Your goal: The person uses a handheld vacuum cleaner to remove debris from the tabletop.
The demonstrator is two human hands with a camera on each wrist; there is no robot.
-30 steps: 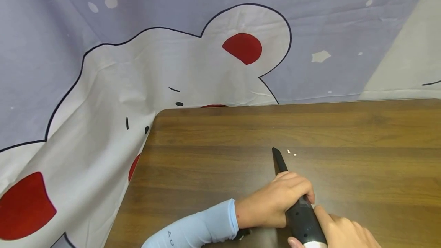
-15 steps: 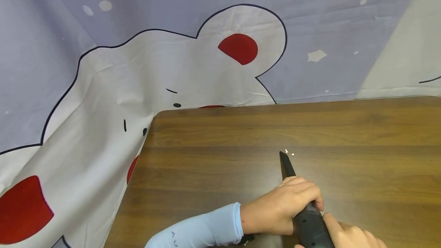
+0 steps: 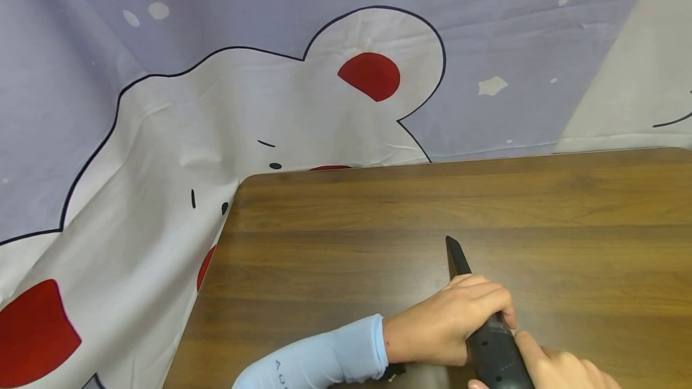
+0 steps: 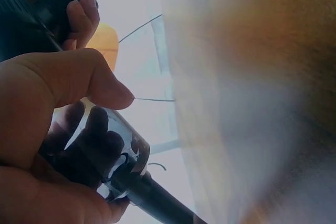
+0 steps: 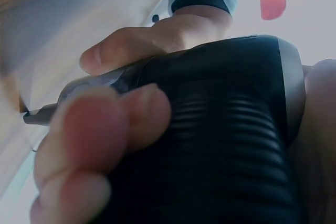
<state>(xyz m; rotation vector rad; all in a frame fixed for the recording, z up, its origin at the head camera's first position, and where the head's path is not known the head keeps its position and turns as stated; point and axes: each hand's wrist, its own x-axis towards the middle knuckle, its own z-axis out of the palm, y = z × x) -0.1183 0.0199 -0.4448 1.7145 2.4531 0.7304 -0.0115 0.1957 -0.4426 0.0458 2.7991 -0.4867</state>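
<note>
A black handheld vacuum cleaner slants across the table, its narrow crevice nozzle pointing away from me with the tip close to the wood. My left hand grips its front part from above. In the left wrist view, thumb and fingers wrap the clear dust cup just behind the nozzle. Behind it, my right hand holds the vacuum's rear. The right wrist view shows that hand's fingers curled round the ribbed handle. The vacuum's back end runs out of the head view.
The brown wooden table spreads around the hands, with a rounded far left corner. A curtain with printed white, red and lilac shapes hangs along its back and left edges. A light blue sleeve covers my left forearm.
Both hands have moved the vacuum to the right, its nozzle tip passing where two small white crumbs lay. Those crumbs no longer show. The head view has shifted slightly.
</note>
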